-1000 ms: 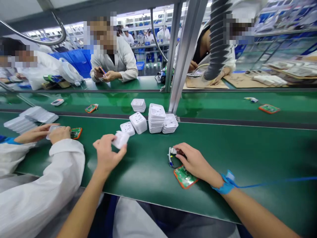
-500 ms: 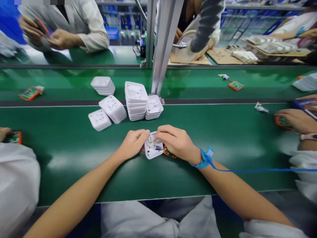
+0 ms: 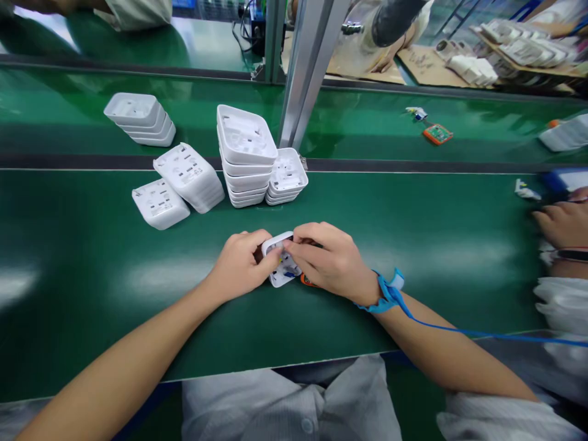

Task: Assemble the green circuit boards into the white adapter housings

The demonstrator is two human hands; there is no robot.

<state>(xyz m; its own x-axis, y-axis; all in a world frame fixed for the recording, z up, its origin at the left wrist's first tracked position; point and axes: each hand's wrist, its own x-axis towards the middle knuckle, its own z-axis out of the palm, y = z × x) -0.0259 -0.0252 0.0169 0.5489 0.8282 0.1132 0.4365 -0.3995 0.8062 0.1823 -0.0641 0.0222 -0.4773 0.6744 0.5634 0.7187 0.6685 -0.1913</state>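
Observation:
A small square white plastic housing (image 3: 278, 280) is held tilted, its open inner side facing me, just above the green work surface. My left hand (image 3: 243, 264) grips its left side, the thumb over the near face and the fingers behind. My right hand (image 3: 334, 262) is closed at the upper right of the housing, thumb and index finger pinching by its rim. Those fingertips cover part of the inside, where small yellow and dark blue bits show. Partly under my right hand lies an orange-edged circuit board (image 3: 307, 281). A blue wrist strap (image 3: 388, 293) with a cord is on my right wrist.
Beyond my hands stand stacks of white housings (image 3: 247, 144), with others lying face down (image 3: 160, 202) to the left. A metal post (image 3: 305, 79) rises behind them. Another orange-edged board (image 3: 438, 133) lies on the far strip. A co-worker's hand (image 3: 567, 223) is at right.
My view has dipped and moved closer. The housing has tipped up, and my left thumb has moved onto its inner face. My right fingers have shifted to its upper rim.

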